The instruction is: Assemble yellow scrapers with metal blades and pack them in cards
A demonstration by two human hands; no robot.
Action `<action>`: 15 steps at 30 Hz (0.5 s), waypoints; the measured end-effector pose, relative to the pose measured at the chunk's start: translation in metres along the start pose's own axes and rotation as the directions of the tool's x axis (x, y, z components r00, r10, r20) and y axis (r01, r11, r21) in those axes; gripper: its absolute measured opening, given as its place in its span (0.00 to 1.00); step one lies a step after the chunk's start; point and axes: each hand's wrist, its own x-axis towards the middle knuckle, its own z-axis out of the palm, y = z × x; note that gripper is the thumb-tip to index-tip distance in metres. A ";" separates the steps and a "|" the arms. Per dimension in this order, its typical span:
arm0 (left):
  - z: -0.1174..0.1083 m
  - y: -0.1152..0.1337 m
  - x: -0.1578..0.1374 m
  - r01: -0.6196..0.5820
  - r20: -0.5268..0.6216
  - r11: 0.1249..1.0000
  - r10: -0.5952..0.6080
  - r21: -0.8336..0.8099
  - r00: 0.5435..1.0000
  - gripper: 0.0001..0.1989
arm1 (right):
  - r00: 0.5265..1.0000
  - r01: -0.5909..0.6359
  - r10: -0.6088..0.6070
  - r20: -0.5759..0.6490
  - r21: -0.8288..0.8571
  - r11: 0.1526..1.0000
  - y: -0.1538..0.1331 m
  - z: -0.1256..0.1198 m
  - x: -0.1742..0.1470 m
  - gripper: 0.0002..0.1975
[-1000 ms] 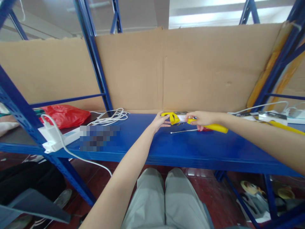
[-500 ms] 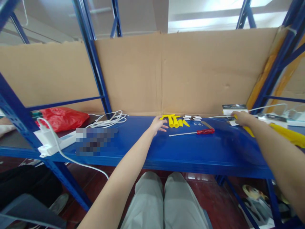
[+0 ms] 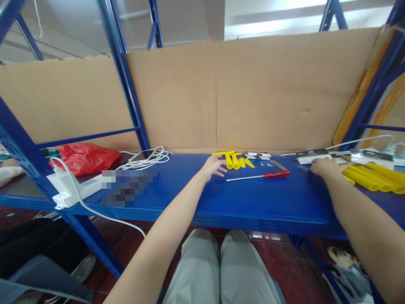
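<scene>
My left hand [image 3: 214, 167] hovers over or rests on the blue shelf with its fingers spread, holding nothing. Just beyond its fingers lie yellow T-shaped plastic pieces [image 3: 232, 161] and small yellow wedge-like pieces [image 3: 249, 163]. My right hand [image 3: 325, 167] is low at the near edge of a flat white-and-black box [image 3: 313, 156]; its fingertips are mostly hidden. Several yellow tubes [image 3: 376, 177] lie beside its wrist. Between the hands is a screwdriver [image 3: 275, 174] with a red handle, tip pointing left.
Small white-and-black pieces [image 3: 257, 156] lie near the cardboard back panel [image 3: 268, 97], with tiny screw-like bits [image 3: 265, 164] in front. To the left are a coiled white cable [image 3: 155, 158], a white power strip [image 3: 79, 190] and a red plastic bag [image 3: 87, 158]. Blue posts [image 3: 126, 84] frame the shelf.
My right hand has lowered, and the box by it has gone from raised to flat. More yellow tubes now show beside the right forearm. My left hand has barely moved.
</scene>
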 end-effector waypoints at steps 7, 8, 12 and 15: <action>0.000 -0.005 0.008 -0.067 -0.051 0.966 0.082 0.251 0.995 0.12 | 0.995 0.093 -0.084 -0.054 0.213 0.973 -0.038 -0.049 -0.034 0.21; -0.001 -0.007 0.010 -0.072 -0.064 0.948 0.096 0.310 0.993 0.11 | 0.992 0.118 -0.103 -0.072 0.238 0.964 -0.046 -0.055 -0.038 0.21; -0.006 -0.015 0.018 -0.146 -0.130 0.821 0.258 0.552 0.957 0.09 | 0.964 0.259 -0.228 -0.136 0.281 0.924 -0.078 -0.075 -0.044 0.19; -0.011 -0.017 0.018 -0.116 -0.184 0.746 0.307 0.656 0.934 0.10 | 0.926 0.374 -0.369 -0.079 0.319 0.871 -0.098 -0.078 -0.046 0.16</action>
